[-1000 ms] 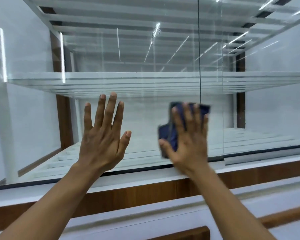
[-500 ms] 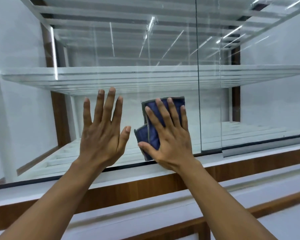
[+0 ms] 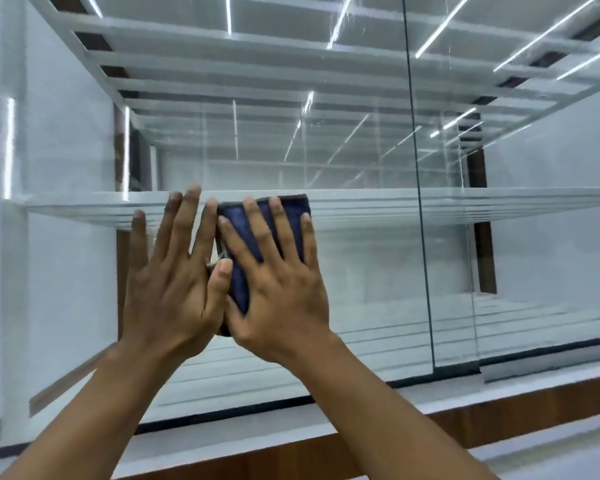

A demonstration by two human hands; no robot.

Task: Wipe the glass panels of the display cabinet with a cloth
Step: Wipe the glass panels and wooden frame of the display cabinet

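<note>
Seemingly mid-task, the flat right hand (image 3: 281, 296) is pressing a folded dark-blue cloth (image 3: 239, 285) on the clear glass panel (image 3: 361, 289), flat left hand (image 3: 167, 292) at nine o'clock.

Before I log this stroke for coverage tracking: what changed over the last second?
The right hand slid the cloth left and up across the glass, from near the seam to against the left hand. Nothing was picked up or let go. The left hand stayed flat on the glass.
</note>
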